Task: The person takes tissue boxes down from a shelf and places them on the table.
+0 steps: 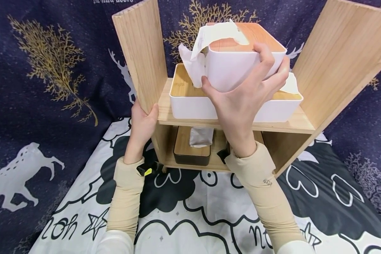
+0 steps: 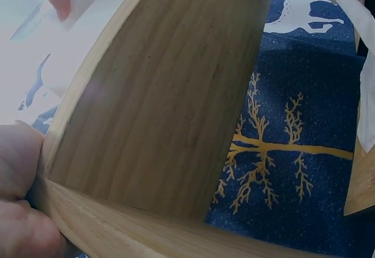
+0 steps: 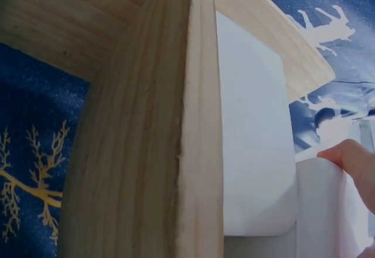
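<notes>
A small white tissue box (image 1: 231, 68) with a wood-grain lid is held by my right hand (image 1: 244, 102), thumb on its front left and fingers over its right side. White tissue (image 1: 217, 34) sticks out of it and droops to the left. It overlaps a wider white tissue box (image 1: 193, 107) with a bamboo lid, which sits on the upper board of a wooden shelf (image 1: 143, 46). My left hand (image 1: 143, 121) grips the shelf's left side panel near that board. In the right wrist view, a right-hand finger (image 3: 354, 164) rests on a rounded white edge.
On the lower board stands a black tissue box (image 1: 192, 159) with a wooden lid and a tissue (image 1: 201, 137) poking out. The shelf's right panel (image 1: 346, 60) rises beside the boxes. A patterned cloth (image 1: 177, 229) lies underneath, with a dark blue curtain (image 1: 66, 28) behind.
</notes>
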